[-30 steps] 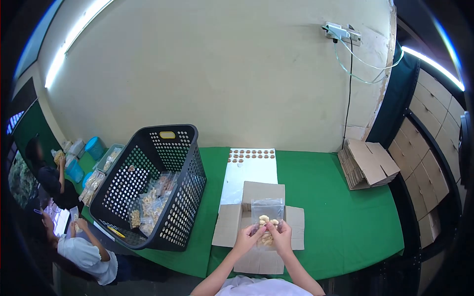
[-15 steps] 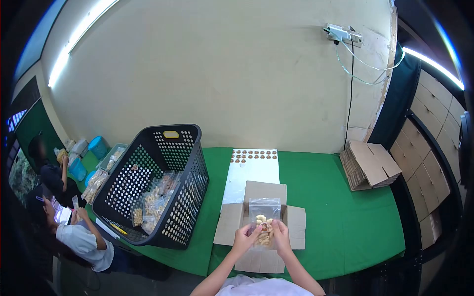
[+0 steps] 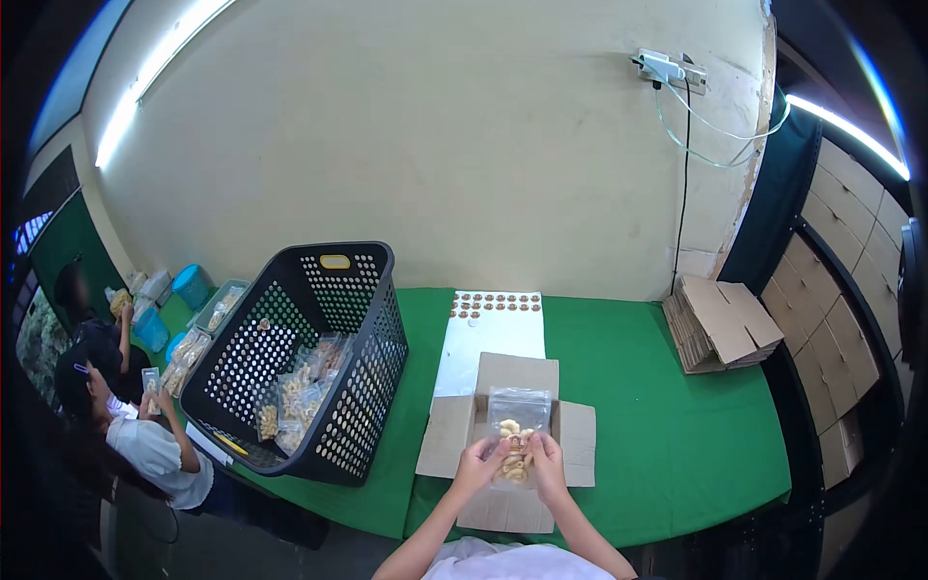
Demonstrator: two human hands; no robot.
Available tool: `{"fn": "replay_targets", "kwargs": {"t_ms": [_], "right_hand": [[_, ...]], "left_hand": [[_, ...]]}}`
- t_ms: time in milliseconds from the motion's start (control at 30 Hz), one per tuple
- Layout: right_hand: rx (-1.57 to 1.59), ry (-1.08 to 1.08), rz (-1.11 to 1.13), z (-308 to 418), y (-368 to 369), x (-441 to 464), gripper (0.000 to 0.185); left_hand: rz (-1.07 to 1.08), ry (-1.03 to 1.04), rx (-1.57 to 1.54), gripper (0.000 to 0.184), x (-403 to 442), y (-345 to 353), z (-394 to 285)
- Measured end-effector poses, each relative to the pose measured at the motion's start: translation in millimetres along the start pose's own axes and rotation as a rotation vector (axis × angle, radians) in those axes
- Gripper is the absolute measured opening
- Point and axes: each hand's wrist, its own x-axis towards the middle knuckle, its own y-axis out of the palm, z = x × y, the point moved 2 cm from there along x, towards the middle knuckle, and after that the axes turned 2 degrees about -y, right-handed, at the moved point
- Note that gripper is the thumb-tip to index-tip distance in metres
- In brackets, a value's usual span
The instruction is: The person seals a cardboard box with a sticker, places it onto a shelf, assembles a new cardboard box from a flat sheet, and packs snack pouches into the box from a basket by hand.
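Note:
A clear zip bag of pale curved snacks (image 3: 513, 470) is held upright between my two hands, above an open cardboard box (image 3: 578, 445). My left hand (image 3: 480, 464) grips its left side and my right hand (image 3: 548, 466) its right side. Both thumbs lie on a small round brown sticker (image 3: 518, 444) on the bag's front. The box's flaps are spread outward, and the bag and hands hide most of its inside. Just behind the box lies a white sheet (image 3: 488, 340) with rows of round brown stickers along its far end.
A large black perforated basket (image 3: 372, 387) with several filled snack bags (image 3: 307, 391) stands left. Flattened cardboard boxes (image 3: 720, 324) are stacked at the right on the green cloth (image 3: 667, 435). Two people work at far left, one in a white top (image 3: 159, 449), near blue containers (image 3: 191, 286).
My hands stay on the bag, thumbs still at the sticker, with hardly any shift. The person in the white top at far left has raised a small packet.

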Motion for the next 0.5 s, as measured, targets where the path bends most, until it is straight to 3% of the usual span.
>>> {"fn": "replay_targets", "kwargs": {"t_ms": [133, 233, 500], "right_hand": [[-0.058, -0.044, 0.062, 23.8, 7.0, -6.5, 0.021], [-0.08, -0.021, 0.115, 18.1, 5.1, -5.7, 0.026], [-0.104, 0.022, 0.157, 11.7, -3.7, 2.8, 0.03]], "left_hand": [[0.119, -0.09, 0.134, 0.032, -5.9, -6.1, -3.6], [0.083, -0.143, 0.092, 0.03, -9.4, -3.7, -14.6], [-0.039, -0.039, 0.252, 0.028, 1.2, -6.3, -8.2]]}}
